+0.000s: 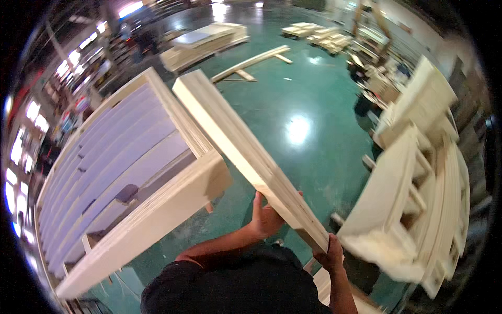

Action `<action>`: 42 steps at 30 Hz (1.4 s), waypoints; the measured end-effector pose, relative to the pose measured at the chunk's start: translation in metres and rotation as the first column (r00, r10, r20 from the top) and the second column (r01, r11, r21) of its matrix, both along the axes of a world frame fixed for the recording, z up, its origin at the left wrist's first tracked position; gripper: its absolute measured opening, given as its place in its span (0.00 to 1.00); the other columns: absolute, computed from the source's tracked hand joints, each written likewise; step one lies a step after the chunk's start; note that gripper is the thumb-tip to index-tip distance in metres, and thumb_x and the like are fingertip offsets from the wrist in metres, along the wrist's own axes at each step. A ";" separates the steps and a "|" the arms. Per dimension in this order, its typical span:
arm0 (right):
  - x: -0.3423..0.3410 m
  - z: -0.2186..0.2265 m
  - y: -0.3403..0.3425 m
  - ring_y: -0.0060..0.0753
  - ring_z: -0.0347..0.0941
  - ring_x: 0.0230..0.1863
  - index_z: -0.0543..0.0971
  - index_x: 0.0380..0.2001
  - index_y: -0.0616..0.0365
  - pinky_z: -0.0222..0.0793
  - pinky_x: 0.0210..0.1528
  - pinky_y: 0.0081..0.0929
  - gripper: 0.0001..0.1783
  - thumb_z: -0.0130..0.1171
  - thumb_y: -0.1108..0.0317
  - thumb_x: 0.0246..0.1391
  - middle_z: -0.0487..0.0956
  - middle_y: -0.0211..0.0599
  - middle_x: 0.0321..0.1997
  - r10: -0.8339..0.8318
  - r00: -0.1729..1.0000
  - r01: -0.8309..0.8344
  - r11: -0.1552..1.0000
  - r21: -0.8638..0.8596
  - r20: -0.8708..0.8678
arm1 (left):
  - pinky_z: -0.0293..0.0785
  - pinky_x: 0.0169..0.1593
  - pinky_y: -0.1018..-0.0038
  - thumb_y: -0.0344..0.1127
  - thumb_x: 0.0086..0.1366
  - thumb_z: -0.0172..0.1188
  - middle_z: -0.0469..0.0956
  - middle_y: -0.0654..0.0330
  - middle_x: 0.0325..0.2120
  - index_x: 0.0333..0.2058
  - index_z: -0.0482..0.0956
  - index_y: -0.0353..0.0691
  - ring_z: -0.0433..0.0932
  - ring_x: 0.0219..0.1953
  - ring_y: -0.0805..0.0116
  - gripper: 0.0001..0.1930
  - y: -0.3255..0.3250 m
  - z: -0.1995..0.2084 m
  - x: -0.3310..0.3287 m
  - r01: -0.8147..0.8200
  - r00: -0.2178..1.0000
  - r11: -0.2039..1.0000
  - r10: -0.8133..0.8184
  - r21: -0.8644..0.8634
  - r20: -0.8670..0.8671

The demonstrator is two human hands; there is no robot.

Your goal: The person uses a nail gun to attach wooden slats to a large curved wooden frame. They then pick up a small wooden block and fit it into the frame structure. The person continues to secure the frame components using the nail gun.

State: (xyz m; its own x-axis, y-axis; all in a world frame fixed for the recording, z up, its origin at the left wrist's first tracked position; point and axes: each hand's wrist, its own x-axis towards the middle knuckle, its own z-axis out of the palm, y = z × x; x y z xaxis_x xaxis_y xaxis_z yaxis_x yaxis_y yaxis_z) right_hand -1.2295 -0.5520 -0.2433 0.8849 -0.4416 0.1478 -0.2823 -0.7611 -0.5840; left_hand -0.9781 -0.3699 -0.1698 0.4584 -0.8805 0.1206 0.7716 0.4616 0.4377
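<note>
A long pale timber beam (pixel 238 144), with layered lines along its side, slants from my right hip up to the far left. My left hand (pixel 267 221) supports it from below near the near end, thumb up along its side and fingers wrapped underneath. At the beam's near end, my right hand (pixel 330 253) is closed around the edge. Left of the beam stands a large wooden frame (pixel 151 217) with lavender-coloured boards (pixel 123 138) set inside it. The beam's far end overlaps the frame's corner in view; I cannot tell whether they touch.
Large pale wooden structures (pixel 389 201) with slatted openings stand close on my right. Farther off are a stack of panels (pixel 209 44), loose timbers on the floor (pixel 251 62) and low wood piles (pixel 319 36). Green glossy floor (pixel 308 104) lies between them.
</note>
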 end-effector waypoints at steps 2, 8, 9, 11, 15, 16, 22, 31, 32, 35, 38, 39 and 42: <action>0.061 0.008 -0.061 0.59 0.74 0.44 0.67 0.50 0.58 0.73 0.44 0.47 0.36 0.73 0.65 0.37 0.74 0.51 0.44 0.064 0.992 -0.064 0.998 0.006 -0.106 | 0.49 0.72 0.50 0.82 0.60 0.21 0.56 0.51 0.69 0.71 0.50 0.40 0.55 0.70 0.53 0.55 -0.039 -0.003 0.047 -0.050 0.999 0.999 0.049 -0.021 -0.021; 0.229 -0.032 -0.204 0.57 0.76 0.47 0.67 0.48 0.59 0.73 0.46 0.46 0.34 0.69 0.70 0.35 0.76 0.52 0.43 0.258 0.939 -0.252 0.966 0.057 -0.225 | 0.58 0.68 0.58 0.76 0.66 0.22 0.63 0.61 0.66 0.70 0.55 0.47 0.63 0.66 0.59 0.47 -0.145 -0.056 0.138 -0.523 0.849 0.833 0.528 0.182 0.022; 0.267 -0.027 -0.213 0.57 0.76 0.47 0.67 0.48 0.60 0.73 0.47 0.46 0.34 0.69 0.70 0.34 0.76 0.53 0.42 0.277 0.920 -0.279 0.960 0.032 -0.278 | 0.59 0.67 0.60 0.75 0.68 0.22 0.65 0.62 0.65 0.70 0.55 0.48 0.64 0.65 0.61 0.45 -0.172 -0.082 0.155 -0.612 0.769 0.733 0.640 0.296 0.006; 0.331 -0.019 -0.231 0.55 0.76 0.47 0.69 0.49 0.61 0.72 0.51 0.45 0.37 0.70 0.69 0.30 0.78 0.53 0.43 0.269 0.863 -0.250 0.963 0.102 -0.428 | 0.61 0.65 0.62 0.74 0.69 0.23 0.67 0.62 0.63 0.70 0.55 0.48 0.65 0.64 0.63 0.43 -0.198 -0.105 0.201 -0.618 0.658 0.610 0.747 0.496 -0.098; 0.438 -0.032 -0.302 0.56 0.76 0.46 0.68 0.51 0.65 0.72 0.51 0.44 0.40 0.71 0.67 0.29 0.78 0.52 0.44 0.421 0.803 -0.450 0.892 0.034 -0.420 | 0.62 0.66 0.62 0.74 0.69 0.23 0.64 0.62 0.65 0.71 0.51 0.47 0.64 0.65 0.61 0.44 -0.220 -0.058 0.282 -0.612 0.597 0.600 0.778 0.515 -0.198; 0.466 -0.037 -0.317 0.55 0.76 0.46 0.68 0.51 0.66 0.72 0.51 0.43 0.41 0.72 0.67 0.29 0.78 0.52 0.44 0.513 0.782 -0.538 0.842 0.031 -0.355 | 0.61 0.66 0.62 0.74 0.69 0.23 0.63 0.61 0.66 0.71 0.50 0.46 0.63 0.65 0.60 0.44 -0.216 -0.042 0.304 -0.620 0.584 0.600 0.783 0.505 -0.214; 0.660 -0.028 -0.330 0.46 0.73 0.50 0.65 0.55 0.67 0.71 0.52 0.39 0.53 0.82 0.56 0.26 0.75 0.52 0.47 0.719 0.624 -0.704 0.687 0.178 -0.305 | 0.62 0.66 0.55 0.78 0.65 0.28 0.71 0.51 0.59 0.66 0.59 0.42 0.69 0.61 0.54 0.48 -0.209 -0.012 0.402 -0.839 0.226 0.309 0.947 0.448 -0.230; 0.946 0.040 -0.242 0.55 0.70 0.55 0.70 0.53 0.62 0.66 0.60 0.46 0.53 0.80 0.41 0.27 0.74 0.52 0.53 0.987 0.051 -0.992 0.068 0.106 -0.155 | 0.58 0.68 0.49 0.79 0.61 0.40 0.68 0.52 0.61 0.65 0.60 0.42 0.66 0.63 0.50 0.49 -0.188 0.052 0.483 -0.943 -0.325 -0.332 0.937 0.036 0.125; 0.972 0.053 -0.222 0.55 0.69 0.56 0.71 0.52 0.61 0.66 0.60 0.46 0.53 0.80 0.40 0.27 0.74 0.51 0.53 0.990 0.002 -0.998 0.012 0.069 -0.143 | 0.57 0.68 0.50 0.78 0.62 0.41 0.68 0.53 0.61 0.65 0.60 0.42 0.66 0.64 0.51 0.48 -0.182 0.059 0.491 -0.922 -0.378 -0.386 0.917 0.042 0.127; 1.051 0.102 -0.162 0.54 0.70 0.53 0.70 0.52 0.57 0.67 0.57 0.48 0.52 0.80 0.39 0.25 0.74 0.48 0.49 0.988 -0.148 -0.979 -0.141 -0.146 0.039 | 0.67 0.61 0.55 0.66 0.64 0.56 0.77 0.53 0.51 0.56 0.72 0.41 0.74 0.56 0.55 0.36 -0.157 0.051 0.473 -0.739 -0.473 -0.648 0.695 0.185 0.542; 1.110 0.140 -0.089 0.54 0.70 0.48 0.70 0.51 0.56 0.66 0.51 0.48 0.52 0.79 0.38 0.24 0.74 0.45 0.46 0.922 -0.335 -0.878 -0.231 -0.418 0.194 | 0.75 0.51 0.60 0.51 0.59 0.69 0.82 0.56 0.37 0.39 0.81 0.42 0.80 0.43 0.56 0.19 -0.146 0.133 0.426 -0.482 0.428 -0.863 -0.081 0.151 0.900; 1.120 0.158 -0.059 0.53 0.70 0.47 0.71 0.50 0.56 0.65 0.50 0.48 0.50 0.81 0.42 0.24 0.74 0.45 0.44 0.909 -0.390 -0.846 -0.291 -0.447 0.145 | 0.78 0.43 0.64 0.38 0.51 0.74 0.80 0.61 0.25 0.26 0.80 0.43 0.81 0.34 0.58 0.11 -0.150 0.150 0.422 -0.433 0.318 -0.888 -0.311 -0.155 0.896; 1.142 0.199 0.016 0.52 0.69 0.49 0.71 0.51 0.57 0.64 0.52 0.48 0.50 0.82 0.46 0.23 0.75 0.43 0.46 0.822 -0.550 -0.698 -0.356 -0.621 0.147 | 0.71 0.56 0.52 0.47 0.48 0.76 0.78 0.56 0.44 0.40 0.79 0.43 0.76 0.50 0.51 0.24 -0.143 0.189 0.416 -0.300 0.509 -0.797 -0.598 -0.524 0.619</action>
